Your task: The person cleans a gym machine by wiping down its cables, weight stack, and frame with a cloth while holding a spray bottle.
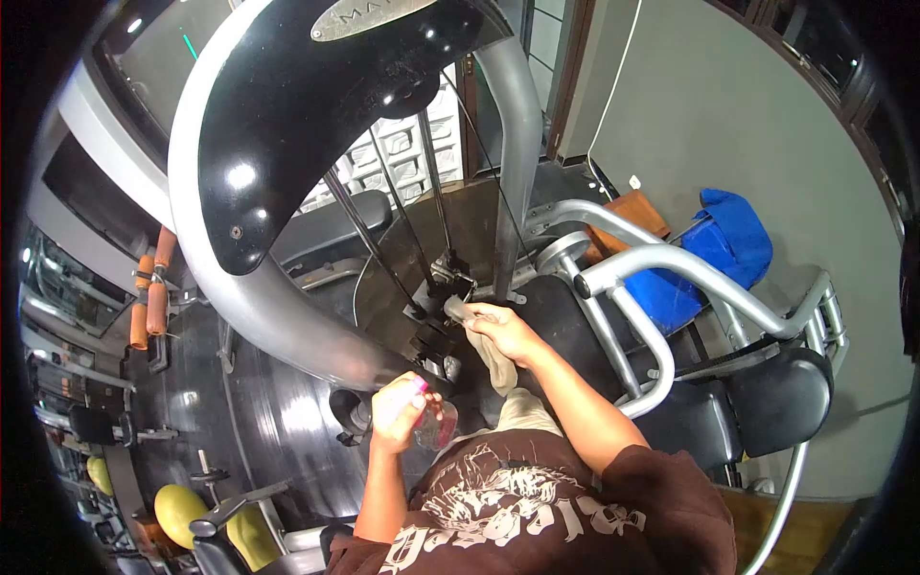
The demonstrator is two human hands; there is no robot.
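My left hand (395, 410) is closed around the neck of a clear spray bottle (437, 427) with a pink top and reddish liquid showing in it. My right hand (506, 333) grips a beige cloth (493, 366), part of which hangs below the fingers. The cloth's upper end is by the weight stack (431, 340) of a gym machine; whether it touches the metal I cannot tell. Black guide rods (369, 235) rise from the stack. Above them curves the machine's silver frame (307, 331) with its glossy black cover (278, 125).
To the right are silver machine arms (690, 264), black padded seats (781, 401) and a blue cloth (738, 235). At the left stand orange foam rollers (144, 302) and yellow-green balls (182, 516). Dark flooring (278, 412) lies below, and a grey wall (728, 125) rises behind.
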